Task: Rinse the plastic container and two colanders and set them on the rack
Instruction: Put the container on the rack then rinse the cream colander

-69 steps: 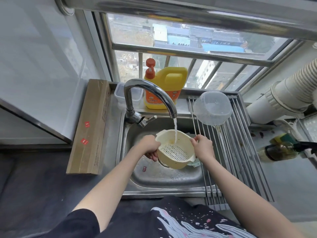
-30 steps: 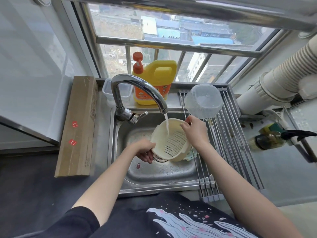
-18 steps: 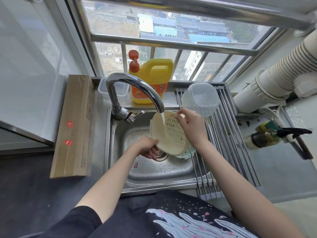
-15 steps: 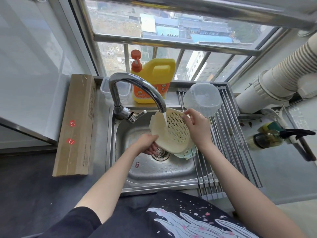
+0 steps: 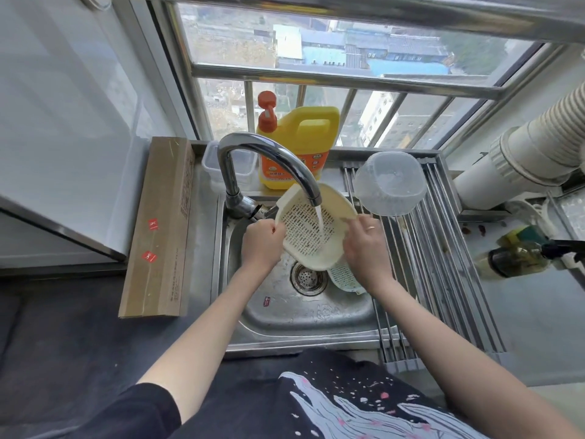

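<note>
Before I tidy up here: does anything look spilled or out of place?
Nothing stands out. Both hands hold the cream colander under the tap; the clear container sits upturned on the rack.

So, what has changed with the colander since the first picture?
The cream colander was turned over: first its open side faced up under the tap, now its holed bottom takes the water. The left hand and right hand kept hold. The clear container stayed on the rack.

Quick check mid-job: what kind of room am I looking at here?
Most likely a small home kitchen, high up in a building: a steel sink with a running faucet, a dish soap jug on the sill, and rooftops below the barred window.
</note>
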Demonstrator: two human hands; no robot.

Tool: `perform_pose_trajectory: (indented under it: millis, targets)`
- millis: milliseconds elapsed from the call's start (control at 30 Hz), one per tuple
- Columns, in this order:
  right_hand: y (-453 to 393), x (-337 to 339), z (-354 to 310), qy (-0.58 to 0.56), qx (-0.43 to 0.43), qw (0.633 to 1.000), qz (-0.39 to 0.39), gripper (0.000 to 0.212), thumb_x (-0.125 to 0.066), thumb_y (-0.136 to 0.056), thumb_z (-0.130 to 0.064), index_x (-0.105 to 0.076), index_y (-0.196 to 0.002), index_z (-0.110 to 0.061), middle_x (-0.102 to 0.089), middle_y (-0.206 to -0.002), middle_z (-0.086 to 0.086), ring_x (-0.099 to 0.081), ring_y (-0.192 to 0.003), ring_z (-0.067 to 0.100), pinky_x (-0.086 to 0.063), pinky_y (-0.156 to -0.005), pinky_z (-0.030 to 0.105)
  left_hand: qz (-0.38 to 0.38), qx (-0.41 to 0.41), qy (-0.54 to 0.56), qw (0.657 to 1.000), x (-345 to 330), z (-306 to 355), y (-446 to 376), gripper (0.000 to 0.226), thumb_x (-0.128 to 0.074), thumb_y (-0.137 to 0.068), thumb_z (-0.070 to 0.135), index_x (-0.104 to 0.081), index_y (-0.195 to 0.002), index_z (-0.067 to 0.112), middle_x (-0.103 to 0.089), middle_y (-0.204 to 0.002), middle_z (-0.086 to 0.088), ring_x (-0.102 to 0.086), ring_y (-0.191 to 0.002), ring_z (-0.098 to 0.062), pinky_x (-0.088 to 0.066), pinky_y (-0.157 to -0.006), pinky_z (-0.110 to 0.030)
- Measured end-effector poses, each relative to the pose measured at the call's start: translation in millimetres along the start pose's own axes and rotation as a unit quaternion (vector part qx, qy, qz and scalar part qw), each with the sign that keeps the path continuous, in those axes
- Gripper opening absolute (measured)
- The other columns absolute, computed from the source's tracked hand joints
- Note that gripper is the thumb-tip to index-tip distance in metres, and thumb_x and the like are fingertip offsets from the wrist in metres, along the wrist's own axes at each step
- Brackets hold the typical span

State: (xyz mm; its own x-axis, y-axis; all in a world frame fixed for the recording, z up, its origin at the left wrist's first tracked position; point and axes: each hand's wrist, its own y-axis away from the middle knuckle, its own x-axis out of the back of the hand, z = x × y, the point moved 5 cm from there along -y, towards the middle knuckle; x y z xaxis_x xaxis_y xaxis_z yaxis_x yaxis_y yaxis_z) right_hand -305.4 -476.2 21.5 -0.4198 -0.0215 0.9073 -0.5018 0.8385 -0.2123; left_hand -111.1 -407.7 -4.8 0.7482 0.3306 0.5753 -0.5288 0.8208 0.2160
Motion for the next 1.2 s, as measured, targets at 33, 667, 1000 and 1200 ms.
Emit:
perform_pose_trajectory:
  millis: [33,667,1000,1200]
  targets:
    - [0.7,-7.5,-14.1,0.036,0.092,0.994,-0.052,0.037,-0.057,-0.083,0.002,-0.062,-0.119,-0.005,-0.065,-0.114,0.018,-0.061,-0.106,0.037,-0.052,-0.088,0.052,0.000,-0.005,-0.010,1.000,0.9,-0.5,0.5,0.046,-0.042,-0.093,0.029,-0.048,-0.054,0.004,-0.056,-0.055,-0.011,-0.062,-0.054,-0.030,-0.053,-0.050,-0.043]
    - [19.6,-56.7,-24.4,0.158,0.063,0.935,-0.311,0.065,-0.004,-0.096,-0.054,-0.041,-0.141,-0.025,-0.051,-0.141,0.001,-0.032,-0.140,0.020,0.017,-0.113,0.050,0.049,-0.084,-0.091,0.991,-1.2,-3.0,17.9,0.037,-0.044,-0.099,0.021,-0.050,-0.066,0.007,-0.057,-0.062,-0.016,-0.054,-0.063,-0.034,-0.023,-0.055,-0.031]
    - [31.4,-25.1,18.4,0.167,0.144,0.966,-0.137,0.040,-0.055,-0.088,-0.017,-0.060,-0.127,-0.013,-0.060,-0.132,0.003,-0.047,-0.132,0.021,-0.017,-0.113,0.054,0.100,-0.166,-0.137,0.971,4.8,8.8,25.9,0.023,-0.063,-0.084,0.009,-0.058,-0.063,0.003,-0.057,-0.051,-0.013,-0.052,-0.041,-0.029,-0.028,-0.045,-0.023]
    - [12.5,11.0,33.1,-0.144,-0.142,0.979,0.025,0.023,-0.049,-0.093,-0.005,-0.053,-0.116,-0.006,-0.060,-0.105,0.008,-0.058,-0.091,0.021,-0.052,-0.080,0.037,0.109,-0.131,-0.100,0.980,4.3,18.7,22.9,0.028,-0.058,-0.089,0.009,-0.055,-0.062,0.002,-0.051,-0.051,-0.009,-0.043,-0.047,-0.023,-0.021,-0.047,-0.027]
